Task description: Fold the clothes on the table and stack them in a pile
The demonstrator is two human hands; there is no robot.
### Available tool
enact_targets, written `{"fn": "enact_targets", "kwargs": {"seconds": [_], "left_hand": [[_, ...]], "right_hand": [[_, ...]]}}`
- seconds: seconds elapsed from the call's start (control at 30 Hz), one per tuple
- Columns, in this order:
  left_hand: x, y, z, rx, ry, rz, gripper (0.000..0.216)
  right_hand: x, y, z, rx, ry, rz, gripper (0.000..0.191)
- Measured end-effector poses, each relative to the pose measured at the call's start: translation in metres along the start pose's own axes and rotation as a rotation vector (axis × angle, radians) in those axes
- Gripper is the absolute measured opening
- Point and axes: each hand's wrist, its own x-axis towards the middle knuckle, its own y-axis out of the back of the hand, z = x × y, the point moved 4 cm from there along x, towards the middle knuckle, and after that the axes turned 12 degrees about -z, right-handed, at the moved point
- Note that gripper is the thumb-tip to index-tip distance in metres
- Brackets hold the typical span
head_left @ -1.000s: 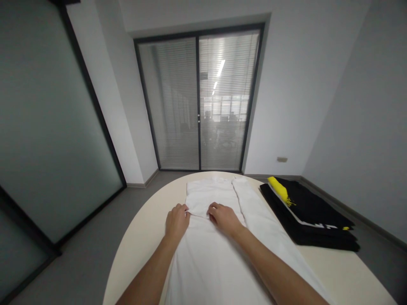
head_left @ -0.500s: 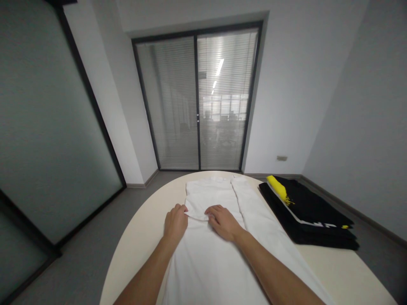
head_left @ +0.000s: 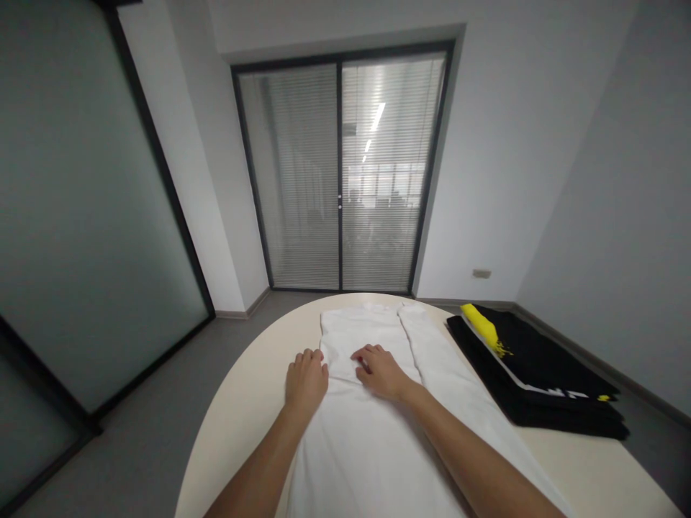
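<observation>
A white garment (head_left: 372,439) lies lengthwise on a round cream table (head_left: 253,374), with its sides folded inward. My left hand (head_left: 305,379) rests at the garment's left edge, fingers curled on the edge of a folded flap. My right hand (head_left: 381,371) lies on the cloth a little to the right, fingers pressing the same flap's lower edge. Both forearms reach in from the bottom of the view.
A stack of folded black clothes with yellow and white details (head_left: 534,378) sits on the table's right side. Beyond the table is grey floor, a double glass door with blinds (head_left: 340,180) and a frosted glass wall (head_left: 80,216) at left.
The flap's lower edge, lifted slightly between my hands earlier, now lies flat on the garment. My hands have settled on the cloth. The camera view shifted slightly.
</observation>
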Motion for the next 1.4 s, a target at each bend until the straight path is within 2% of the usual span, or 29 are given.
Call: {"fn": "enact_targets", "kwargs": {"seconds": [0.17,0.3,0.57,0.77,0.9,1.1,1.2,1.4], "left_hand": [[0.006,-0.014,0.001,0.014,-0.099,-0.008,0.043],[0.009,-0.023,-0.001,0.025,-0.132,-0.068,0.053],[0.011,-0.024,0.000,0.001,-0.132,-0.135,0.061],[0.016,-0.023,0.002,-0.073,-0.237,-0.115,0.072],[0.016,-0.020,0.002,-0.103,-0.260,-0.089,0.068],[0.015,-0.022,-0.001,-0.054,-0.154,-0.086,0.059],[0.016,-0.024,-0.003,-0.023,-0.115,-0.098,0.059],[0.012,-0.025,-0.001,-0.068,-0.219,-0.120,0.058]], "right_hand": [[0.044,0.013,-0.003,-0.062,-0.133,-0.029,0.030],[0.081,0.011,-0.004,-0.064,-0.137,-0.020,0.036],[0.137,0.004,0.002,0.022,-0.126,-0.021,0.060],[0.168,0.000,0.002,0.117,-0.163,0.003,0.037],[0.188,0.000,0.003,0.178,-0.131,-0.015,0.036],[0.196,0.005,0.016,0.172,-0.184,0.028,0.053],[0.190,0.004,0.018,0.135,-0.213,0.017,0.052],[0.166,0.014,0.027,0.011,-0.326,0.011,0.049]]}}
